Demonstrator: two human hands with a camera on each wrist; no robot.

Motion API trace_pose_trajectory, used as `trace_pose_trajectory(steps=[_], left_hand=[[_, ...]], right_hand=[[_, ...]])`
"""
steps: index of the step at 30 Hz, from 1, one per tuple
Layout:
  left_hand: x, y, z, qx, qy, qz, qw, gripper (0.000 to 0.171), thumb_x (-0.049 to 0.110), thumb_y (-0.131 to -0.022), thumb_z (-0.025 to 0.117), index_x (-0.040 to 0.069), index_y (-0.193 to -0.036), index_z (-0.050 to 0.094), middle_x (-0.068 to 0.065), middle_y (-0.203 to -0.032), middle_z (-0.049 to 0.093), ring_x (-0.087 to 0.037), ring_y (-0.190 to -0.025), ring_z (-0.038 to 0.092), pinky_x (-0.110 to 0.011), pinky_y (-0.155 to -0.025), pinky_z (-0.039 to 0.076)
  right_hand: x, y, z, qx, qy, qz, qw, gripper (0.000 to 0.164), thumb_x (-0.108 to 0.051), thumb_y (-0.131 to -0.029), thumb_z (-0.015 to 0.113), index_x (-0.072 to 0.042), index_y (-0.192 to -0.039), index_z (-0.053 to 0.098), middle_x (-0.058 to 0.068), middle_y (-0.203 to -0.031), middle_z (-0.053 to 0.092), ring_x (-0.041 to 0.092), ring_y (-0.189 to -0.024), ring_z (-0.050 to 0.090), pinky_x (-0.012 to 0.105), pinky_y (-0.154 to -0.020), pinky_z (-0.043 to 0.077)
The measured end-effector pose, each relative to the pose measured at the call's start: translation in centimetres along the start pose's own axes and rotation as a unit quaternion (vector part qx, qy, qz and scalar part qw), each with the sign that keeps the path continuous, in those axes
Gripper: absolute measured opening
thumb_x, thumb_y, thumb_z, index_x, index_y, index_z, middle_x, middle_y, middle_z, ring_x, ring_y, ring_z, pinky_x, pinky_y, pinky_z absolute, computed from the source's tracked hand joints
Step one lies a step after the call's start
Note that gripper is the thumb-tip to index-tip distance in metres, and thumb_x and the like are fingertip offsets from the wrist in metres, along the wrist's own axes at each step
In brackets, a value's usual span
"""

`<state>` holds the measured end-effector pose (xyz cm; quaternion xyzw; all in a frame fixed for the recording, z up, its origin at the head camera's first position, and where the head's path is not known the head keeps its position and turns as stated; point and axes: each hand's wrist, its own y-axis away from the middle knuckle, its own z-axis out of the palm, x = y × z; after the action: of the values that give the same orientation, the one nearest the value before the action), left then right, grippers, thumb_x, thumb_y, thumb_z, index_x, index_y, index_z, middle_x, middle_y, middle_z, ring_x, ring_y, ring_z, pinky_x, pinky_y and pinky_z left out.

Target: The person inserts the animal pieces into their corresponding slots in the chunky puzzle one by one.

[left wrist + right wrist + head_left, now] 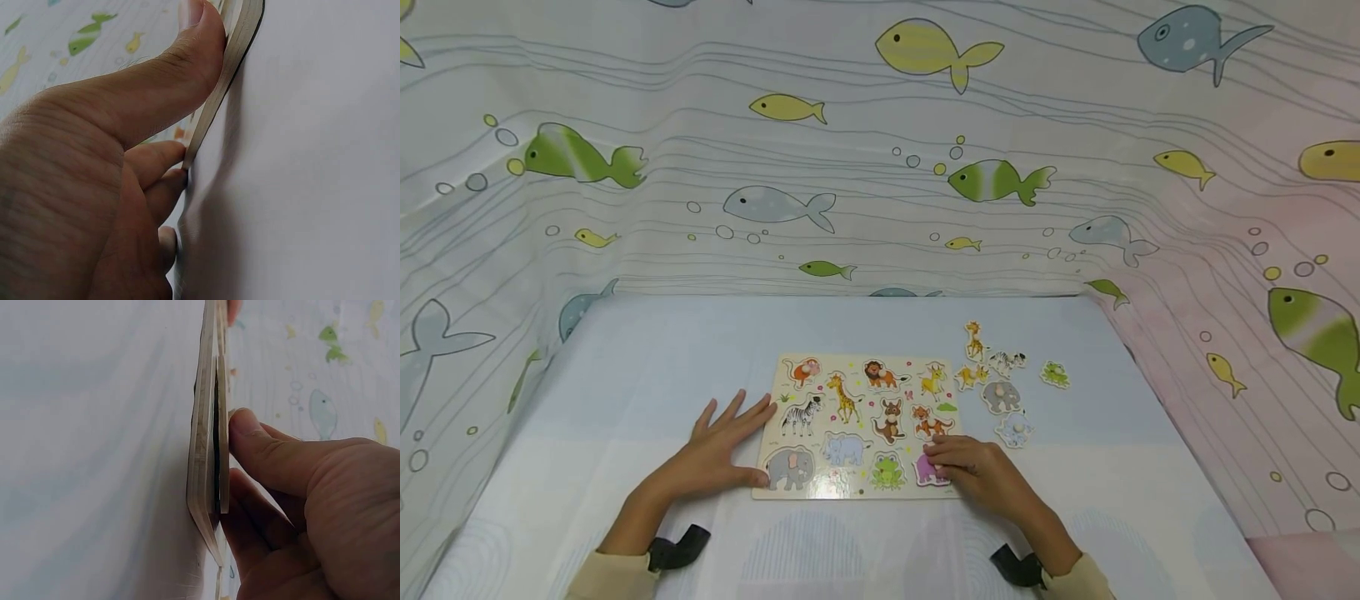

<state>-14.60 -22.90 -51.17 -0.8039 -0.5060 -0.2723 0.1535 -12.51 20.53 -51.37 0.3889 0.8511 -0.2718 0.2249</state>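
A wooden animal puzzle board (831,482) lies flat on the table, with printed animals and several pieces on it. My left hand (715,450) rests against its left side, fingers spread and thumb at the lower left corner; in the left wrist view, thumb and fingertips touch the board's edge (232,69). At the lower right corner, my right hand (981,471) pinches a purple animal puzzle piece (927,472), partly hidden by the fingers. In the right wrist view, this piece (224,469) sits slightly tilted, with a dark gap between it and the board (200,444).
Right of the board lie loose pieces: a giraffe (974,342), a zebra (1009,361), a yellow animal (972,377), a grey elephant (1002,397), a light blue piece (1017,431) and a frog (1055,375). A fish-patterned curtain (865,167) hangs behind the table (662,358).
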Motion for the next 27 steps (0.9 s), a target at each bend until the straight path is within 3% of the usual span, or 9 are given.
trace_pose_trajectory(steps=[19,27], left_hand=[[-0.46,-0.44,0.21,-0.017,0.002,-0.015,0.9997,0.112,0.065,-0.064,0.080,0.017,-0.155,0.037,-0.011,-0.164,0.029,-0.048,-0.153,0.006,-0.064,-0.120,-0.010],[-0.51,-0.21,0.19,-0.008,-0.004,-0.006,0.9999,0.109,0.065,-0.066,0.079,0.017,-0.155,0.038,-0.012,-0.163,0.031,-0.049,-0.153,0.008,-0.066,-0.120,-0.008]], right_hand=[[0.57,0.23,-0.12,-0.007,0.003,-0.015,1.000,0.024,-0.006,-0.082,0.078,-0.010,-0.106,0.079,0.002,-0.116,0.076,0.029,-0.119,0.066,0.039,-0.095,0.057],[0.44,0.17,0.00,-0.008,0.008,-0.006,1.000,0.025,-0.006,-0.080,0.080,-0.011,-0.105,0.080,0.000,-0.116,0.075,0.027,-0.120,0.066,0.035,-0.098,0.056]])
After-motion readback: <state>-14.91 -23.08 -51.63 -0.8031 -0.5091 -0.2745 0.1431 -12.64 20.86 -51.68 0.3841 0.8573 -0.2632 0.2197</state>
